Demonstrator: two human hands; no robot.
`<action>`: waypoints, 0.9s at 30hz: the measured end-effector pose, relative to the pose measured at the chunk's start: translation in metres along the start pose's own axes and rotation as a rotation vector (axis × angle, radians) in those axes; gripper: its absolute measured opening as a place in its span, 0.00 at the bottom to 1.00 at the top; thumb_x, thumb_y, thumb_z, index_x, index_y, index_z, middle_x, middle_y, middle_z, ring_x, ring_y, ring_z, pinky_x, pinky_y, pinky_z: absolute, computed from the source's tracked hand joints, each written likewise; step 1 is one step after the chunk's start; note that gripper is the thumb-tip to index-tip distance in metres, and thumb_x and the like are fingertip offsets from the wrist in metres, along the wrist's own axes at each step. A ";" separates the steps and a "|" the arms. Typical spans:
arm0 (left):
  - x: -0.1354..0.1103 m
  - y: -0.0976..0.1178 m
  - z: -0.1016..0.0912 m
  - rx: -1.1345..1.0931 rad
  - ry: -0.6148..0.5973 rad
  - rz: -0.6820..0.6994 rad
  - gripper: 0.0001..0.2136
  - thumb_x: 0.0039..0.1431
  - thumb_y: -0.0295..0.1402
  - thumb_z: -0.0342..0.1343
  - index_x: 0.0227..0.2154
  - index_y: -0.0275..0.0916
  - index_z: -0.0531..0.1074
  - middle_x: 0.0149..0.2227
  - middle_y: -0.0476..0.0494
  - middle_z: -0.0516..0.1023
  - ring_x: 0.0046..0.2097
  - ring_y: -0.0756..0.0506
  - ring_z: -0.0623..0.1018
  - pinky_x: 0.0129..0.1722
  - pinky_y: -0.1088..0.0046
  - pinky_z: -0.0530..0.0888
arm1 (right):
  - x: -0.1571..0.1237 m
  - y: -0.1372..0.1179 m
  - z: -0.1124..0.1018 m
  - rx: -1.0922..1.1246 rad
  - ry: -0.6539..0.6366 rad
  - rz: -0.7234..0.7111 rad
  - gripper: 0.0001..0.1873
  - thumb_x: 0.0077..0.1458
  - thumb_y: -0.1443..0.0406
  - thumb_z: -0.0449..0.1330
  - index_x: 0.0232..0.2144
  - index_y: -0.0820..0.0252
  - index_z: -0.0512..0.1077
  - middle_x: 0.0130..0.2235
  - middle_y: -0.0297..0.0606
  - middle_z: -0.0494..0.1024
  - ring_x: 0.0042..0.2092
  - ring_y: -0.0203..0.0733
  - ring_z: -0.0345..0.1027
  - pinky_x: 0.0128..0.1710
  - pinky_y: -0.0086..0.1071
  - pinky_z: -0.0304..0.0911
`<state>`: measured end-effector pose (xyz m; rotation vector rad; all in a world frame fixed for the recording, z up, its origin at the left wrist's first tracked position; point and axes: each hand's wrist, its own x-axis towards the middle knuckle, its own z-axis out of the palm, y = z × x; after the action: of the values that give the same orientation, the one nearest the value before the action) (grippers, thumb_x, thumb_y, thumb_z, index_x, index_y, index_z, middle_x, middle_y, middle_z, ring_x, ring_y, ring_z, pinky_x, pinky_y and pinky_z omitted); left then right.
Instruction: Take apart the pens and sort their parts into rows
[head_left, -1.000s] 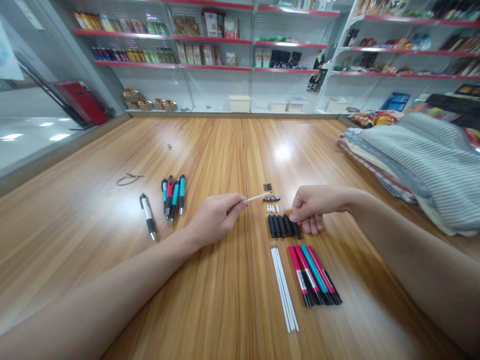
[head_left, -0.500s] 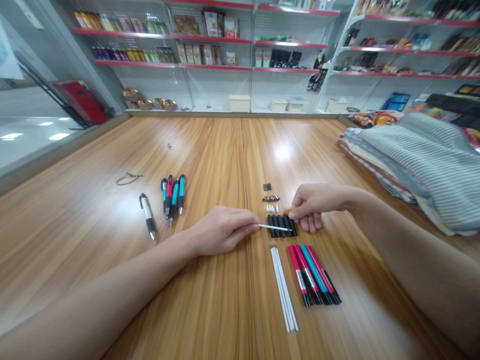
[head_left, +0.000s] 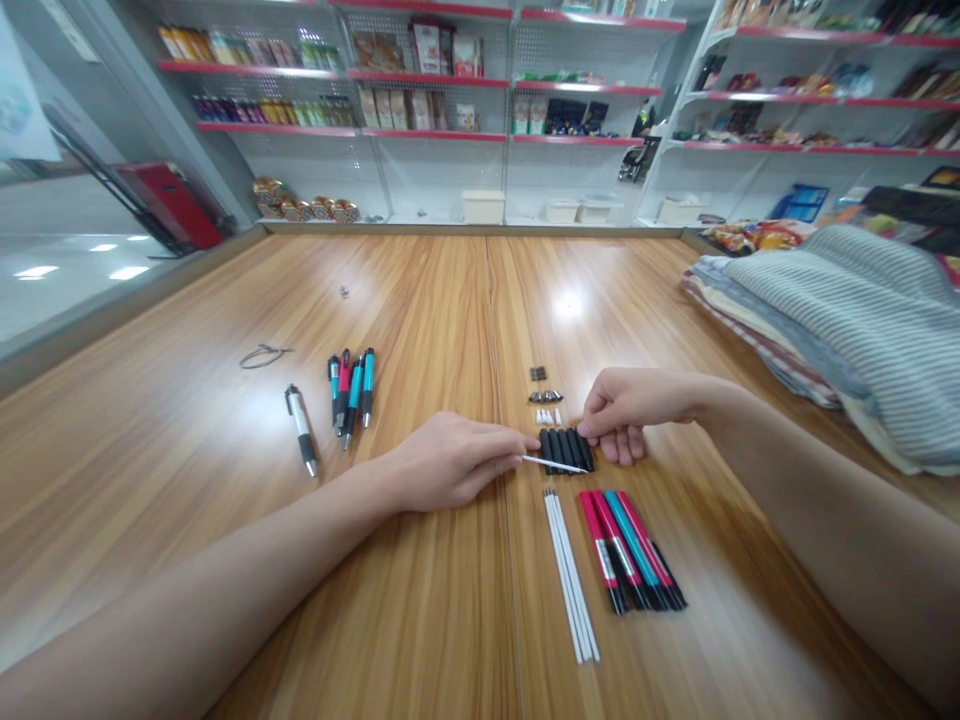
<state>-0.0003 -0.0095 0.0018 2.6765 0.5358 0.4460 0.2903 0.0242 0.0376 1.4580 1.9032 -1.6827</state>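
My left hand (head_left: 450, 462) pinches a thin white pen refill (head_left: 556, 464) whose tip lies across the row of black pen grips (head_left: 564, 448). My right hand (head_left: 626, 410) rests curled at the right end of that row, fingertips touching the grips. Below lie several white refills (head_left: 571, 575) and a bundle of red, teal and black pen barrels (head_left: 634, 550). Above the grips sit small white parts (head_left: 547, 416), metal tips (head_left: 545, 396) and dark springs (head_left: 538, 374).
Assembled pens (head_left: 349, 390) and a white pen (head_left: 302, 430) lie left of centre on the wooden table (head_left: 420, 300), with a rubber band (head_left: 262, 355) farther left. Folded striped cloth (head_left: 847, 320) is piled at the right. Shop shelves stand behind.
My left hand lowered the white refill from above the metal tips down onto the row of black grips. My right hand stayed at the grips.
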 end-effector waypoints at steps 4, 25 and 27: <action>-0.001 0.000 0.000 -0.003 0.003 -0.003 0.14 0.68 0.32 0.46 0.53 0.41 0.70 0.52 0.44 0.78 0.50 0.46 0.79 0.47 0.70 0.76 | -0.001 0.000 0.000 0.006 0.004 -0.003 0.25 0.53 0.47 0.61 0.30 0.67 0.75 0.29 0.45 0.81 0.28 0.40 0.76 0.27 0.30 0.73; -0.001 0.001 0.001 0.007 0.062 -0.102 0.14 0.68 0.34 0.45 0.48 0.38 0.73 0.39 0.43 0.81 0.39 0.47 0.81 0.38 0.73 0.74 | 0.025 0.020 -0.003 0.314 0.655 -0.421 0.18 0.55 0.52 0.61 0.25 0.62 0.69 0.11 0.24 0.58 0.12 0.27 0.47 0.11 0.24 0.40; 0.000 0.001 0.000 0.017 0.103 -0.142 0.14 0.69 0.35 0.44 0.45 0.37 0.73 0.36 0.43 0.80 0.38 0.47 0.80 0.37 0.72 0.74 | 0.034 0.021 0.002 0.426 0.853 -0.613 0.18 0.55 0.54 0.61 0.23 0.62 0.67 0.13 0.23 0.54 0.14 0.26 0.44 0.14 0.25 0.37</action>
<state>0.0000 -0.0108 0.0023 2.6200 0.7572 0.5417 0.2895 0.0370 -0.0002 2.1689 2.7736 -1.9952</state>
